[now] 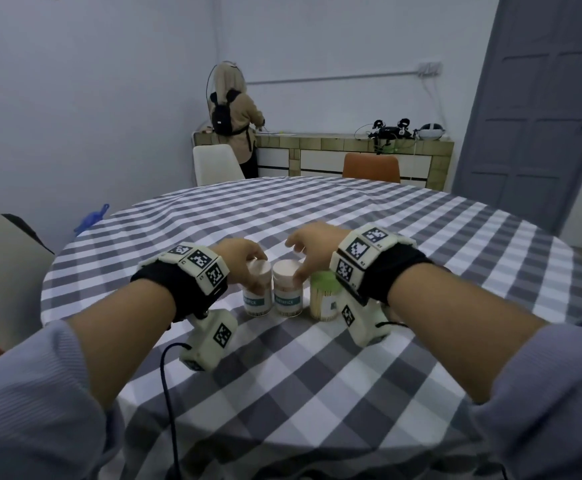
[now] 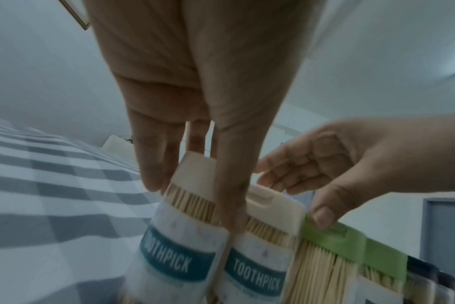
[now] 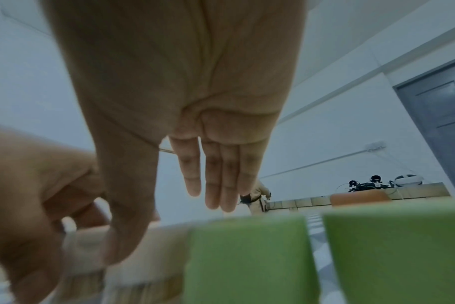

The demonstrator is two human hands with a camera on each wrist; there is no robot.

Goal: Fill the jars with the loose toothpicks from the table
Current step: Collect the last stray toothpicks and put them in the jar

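Both forearms reach forward over the desk, which is covered in a grey-and-white checked cloth, with pale blue sleeves pushed back and a marker-covered camera band on each wrist.

The left hand comes down from above on the leftmost toothpick jar; its fingers and thumb curl round the cream lid, gripping it on both sides. The right hand hovers over the middle toothpick jar. Its fingers are held fairly straight and close together above the lid, while the thumb reaches down to the lid's near edge, by the green lid next to it; whether it truly pinches the lid cannot be told.

The jars stand upright in a row, touching or nearly so. The two white-lidded ones carry a teal label reading TOOTHPICK and are packed with pale toothpicks up to the lid. To their right stands a green-lidded jar, also full of toothpicks, just below the right wrist. The right wrist view shows a second green lid beside it, and the left wrist view shows something dark at the far end of the row, too blurred to name.

Beyond the desk stand a white chair and an orange chair. Further back a person with a black backpack stands at a tiled counter, beside a grey door.
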